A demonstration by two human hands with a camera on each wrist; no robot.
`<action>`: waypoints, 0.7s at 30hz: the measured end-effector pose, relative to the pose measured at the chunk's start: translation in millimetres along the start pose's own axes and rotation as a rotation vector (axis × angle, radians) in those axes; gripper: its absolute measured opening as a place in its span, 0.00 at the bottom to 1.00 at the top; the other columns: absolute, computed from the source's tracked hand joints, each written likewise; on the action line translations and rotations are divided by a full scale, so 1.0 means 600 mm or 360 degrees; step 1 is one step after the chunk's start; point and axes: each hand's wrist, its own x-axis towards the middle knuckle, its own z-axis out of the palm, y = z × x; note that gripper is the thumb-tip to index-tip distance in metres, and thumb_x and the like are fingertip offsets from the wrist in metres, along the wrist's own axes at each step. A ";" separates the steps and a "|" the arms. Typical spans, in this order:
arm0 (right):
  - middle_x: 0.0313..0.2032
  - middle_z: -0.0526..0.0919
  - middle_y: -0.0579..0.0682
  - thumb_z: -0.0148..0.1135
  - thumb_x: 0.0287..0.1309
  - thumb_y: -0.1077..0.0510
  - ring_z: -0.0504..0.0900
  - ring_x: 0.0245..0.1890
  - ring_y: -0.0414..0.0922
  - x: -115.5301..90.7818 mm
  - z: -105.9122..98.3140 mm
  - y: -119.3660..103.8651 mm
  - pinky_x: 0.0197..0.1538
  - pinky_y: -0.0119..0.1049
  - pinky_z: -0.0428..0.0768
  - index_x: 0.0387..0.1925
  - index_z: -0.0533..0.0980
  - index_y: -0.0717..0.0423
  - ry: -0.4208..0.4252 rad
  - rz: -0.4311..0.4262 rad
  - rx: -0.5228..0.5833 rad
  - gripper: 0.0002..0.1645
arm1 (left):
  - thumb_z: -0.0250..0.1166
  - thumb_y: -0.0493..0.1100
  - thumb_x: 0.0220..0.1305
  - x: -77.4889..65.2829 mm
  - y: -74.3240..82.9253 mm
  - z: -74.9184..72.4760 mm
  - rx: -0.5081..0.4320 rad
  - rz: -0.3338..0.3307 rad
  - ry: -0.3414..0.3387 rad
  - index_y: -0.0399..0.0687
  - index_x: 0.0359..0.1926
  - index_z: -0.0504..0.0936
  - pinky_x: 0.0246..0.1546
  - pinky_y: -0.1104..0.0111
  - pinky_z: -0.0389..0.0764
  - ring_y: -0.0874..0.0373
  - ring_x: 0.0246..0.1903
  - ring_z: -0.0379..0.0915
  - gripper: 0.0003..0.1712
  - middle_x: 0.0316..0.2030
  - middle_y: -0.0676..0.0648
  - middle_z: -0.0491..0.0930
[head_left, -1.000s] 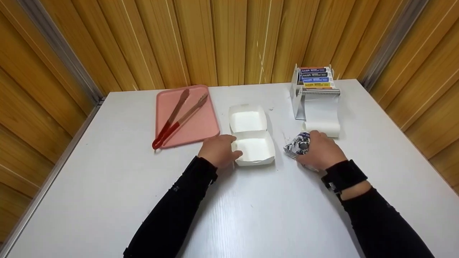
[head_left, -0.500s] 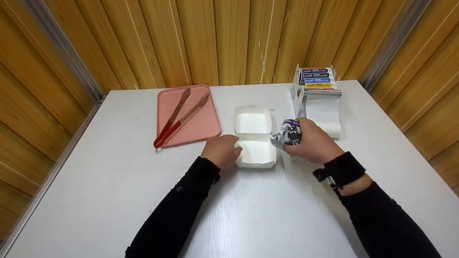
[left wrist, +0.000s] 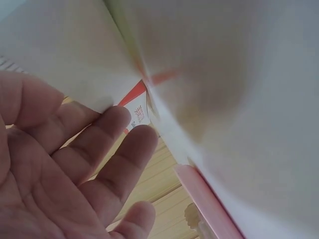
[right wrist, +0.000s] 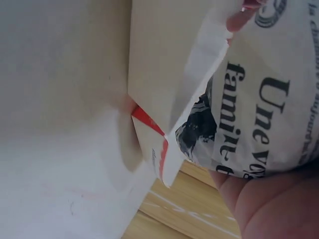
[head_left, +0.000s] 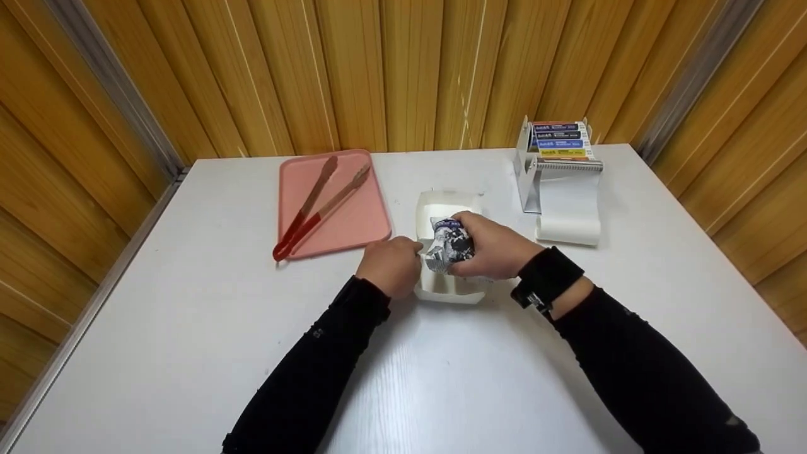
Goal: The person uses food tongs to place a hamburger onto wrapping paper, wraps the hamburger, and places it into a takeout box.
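Note:
A paper-wrapped bundle (head_left: 451, 243), printed in black, white and purple, is in the grip of my right hand (head_left: 495, 247), over the white clamshell takeout box (head_left: 451, 296). Black lettering shows on its wrapper (right wrist: 259, 104) in the right wrist view. The box stands with its lid spread backward; bundle and hand hide much of its middle. My left hand (head_left: 392, 266) holds the box's left side near the fold. In the left wrist view, the left fingers (left wrist: 119, 174) lie along the pale box wall (left wrist: 239, 99), which bears red print.
Left of the box lies a pink tray (head_left: 353, 227) with red-handled tongs (head_left: 312, 217) across it. At the back right stands a metal dispenser (head_left: 529, 183) with several colourful boxes (head_left: 561, 142) and a hanging white paper roll (head_left: 568, 230). Wooden panels (head_left: 403, 75) enclose the table.
My right hand has lifted the wrapped bundle from the table at the right and carried it left, over the box. The left hand stays at the box's left side.

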 end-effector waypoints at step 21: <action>0.54 0.79 0.54 0.82 0.49 0.55 0.80 0.53 0.49 0.028 0.046 0.020 0.59 0.47 0.80 0.64 0.70 0.59 -0.0122 -0.0118 -0.0274 0.43 | 0.56 0.46 0.80 0.004 -0.007 -0.004 -0.0138 0.0017 0.0024 0.53 0.44 0.90 0.57 0.47 0.78 0.49 0.50 0.86 0.15 0.45 0.47 0.90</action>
